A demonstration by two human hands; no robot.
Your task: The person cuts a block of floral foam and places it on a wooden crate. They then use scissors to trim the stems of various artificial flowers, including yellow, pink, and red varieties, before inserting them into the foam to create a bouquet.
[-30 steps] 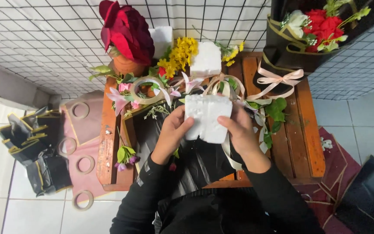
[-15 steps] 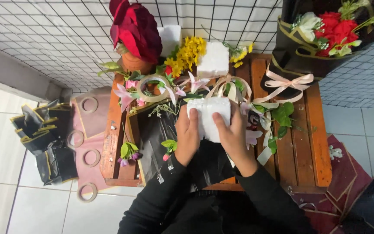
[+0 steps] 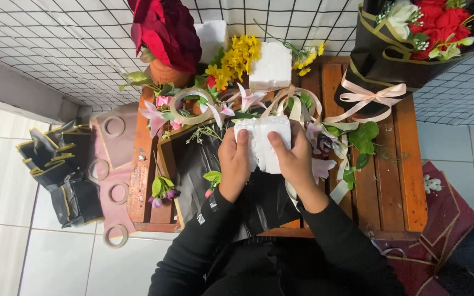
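Both hands grip one white foam block (image 3: 263,140) above a wooden crate table (image 3: 393,181). My left hand (image 3: 235,163) clasps its left side with the thumb on top. My right hand (image 3: 294,159) holds the right side, thumb pressed on the block's face. Beneath the hands lies a sheet of black wrapping paper (image 3: 196,164). Pink lilies (image 3: 163,112), yellow flowers (image 3: 236,57) and a roll of cream ribbon (image 3: 190,104) lie just beyond the block.
A second white foam block (image 3: 272,66) and a dark red flower in a pot (image 3: 165,33) stand at the back. A black-wrapped bouquet of red roses (image 3: 412,38) hangs at the right. Black and gold paper bags (image 3: 61,164) and tape rolls (image 3: 113,127) lie on the left floor.
My hands have drawn closer together on the foam block and pulled it slightly toward me. The view has shifted a little to the left.
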